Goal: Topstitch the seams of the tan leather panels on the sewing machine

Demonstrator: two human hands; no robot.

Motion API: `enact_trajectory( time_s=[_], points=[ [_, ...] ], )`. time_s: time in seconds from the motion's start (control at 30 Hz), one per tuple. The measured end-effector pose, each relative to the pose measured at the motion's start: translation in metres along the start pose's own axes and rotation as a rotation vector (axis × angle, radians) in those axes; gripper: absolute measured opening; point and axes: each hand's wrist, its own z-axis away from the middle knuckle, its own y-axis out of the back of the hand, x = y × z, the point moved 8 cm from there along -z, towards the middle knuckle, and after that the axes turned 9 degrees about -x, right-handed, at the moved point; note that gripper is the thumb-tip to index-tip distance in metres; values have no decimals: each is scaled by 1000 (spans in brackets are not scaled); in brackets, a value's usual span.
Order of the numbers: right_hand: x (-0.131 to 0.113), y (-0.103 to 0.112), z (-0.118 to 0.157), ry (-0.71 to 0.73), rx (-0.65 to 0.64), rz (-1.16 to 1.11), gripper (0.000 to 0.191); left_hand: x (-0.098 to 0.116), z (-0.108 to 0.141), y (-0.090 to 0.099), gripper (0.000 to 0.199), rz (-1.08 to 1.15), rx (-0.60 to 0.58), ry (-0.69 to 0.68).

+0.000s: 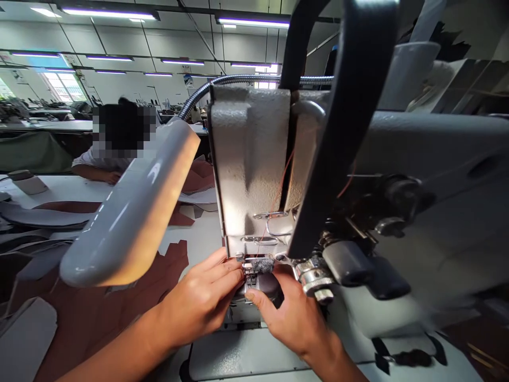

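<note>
A grey industrial sewing machine (254,159) fills the middle and right of the head view. Under its presser foot (250,268) lies a small dark leather piece (267,286). My left hand (199,302) presses on that piece from the left, fingertips right beside the foot. My right hand (290,318) pinches the piece from the front right, thumb and forefinger on its edge. Orange thread (278,191) runs down the machine's face. The needle itself is hidden behind the foot and my fingers.
A white gooseneck lamp head (131,212) hangs low at the left, close above my left forearm. Brown cut leather pieces (99,313) and grey pieces (40,217) cover the white table (202,233). Another person (115,143) sits at the table's far side.
</note>
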Motion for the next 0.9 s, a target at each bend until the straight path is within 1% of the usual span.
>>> enact_trajectory(
  time_s=[0.13, 0.23, 0.27, 0.3, 0.33, 0.37, 0.4, 0.43, 0.47, 0.53, 0.57, 0.6, 0.63, 0.67, 0.7, 0.73, 0.77, 0.83, 0.87, 0.9],
  points=[
    [8, -3, 1, -55, 4, 21, 52, -1, 1, -4, 18, -4, -18, 15],
    [6, -5, 0, -22, 13, 60, 50, 0, 1, -4, 20, 23, -53, 4],
    [5, -4, 0, -3, 19, 65, 48, 0, 0, -5, 19, 37, -97, 11],
    [4, -2, 0, 11, 26, 71, 46, -4, 2, -8, 19, 22, -185, 67],
    [2, 0, 2, 29, 31, 84, 44, -12, 6, -12, 20, -22, -306, 169],
    [0, 2, 4, 54, 40, 109, 42, -23, 15, -16, 24, -87, -445, 308],
    [-3, 6, 7, 88, 65, 143, 41, -35, 31, -19, 30, -164, -582, 467],
    [-8, 11, 13, 136, 110, 178, 39, -45, 50, -18, 34, -239, -700, 618],
    [-14, 16, 19, 197, 167, 203, 35, -50, 71, -17, 37, -294, -786, 737],
    [-27, 22, 38, 348, 281, 161, 28, -50, 111, -18, 30, -343, -898, 869],
    [-33, 20, 48, 419, 297, 95, 26, -47, 131, -20, 24, -366, -949, 920],
    [-37, 14, 58, 471, 271, 4, 24, -45, 149, -21, 26, -396, -989, 968],
    [-40, 4, 65, 490, 208, -104, 23, -42, 164, -23, 38, -429, -1021, 1008],
    [-41, -11, 71, 476, 100, -209, 22, -41, 176, -24, 52, -462, -1043, 1041],
    [-37, -28, 76, 387, 3, -337, 22, -40, 185, -24, 63, -490, -1057, 1064],
    [-33, -49, 81, 283, -119, -460, 22, -39, 190, -24, 68, -509, -1065, 1080],
    [-29, -73, 87, 168, -261, -577, 23, -38, 192, -23, 68, -521, -1065, 1089],
    [-22, -121, 106, -129, -533, -837, 27, -31, 188, -19, 60, -532, -1049, 1092],
    [-21, -141, 117, -283, -635, -1000, 36, -24, 181, -18, 56, -526, -1032, 1076],
    [-24, -157, 127, -412, -719, -1176, 50, -13, 170, -18, 54, -502, -1004, 1039]
  ],
)
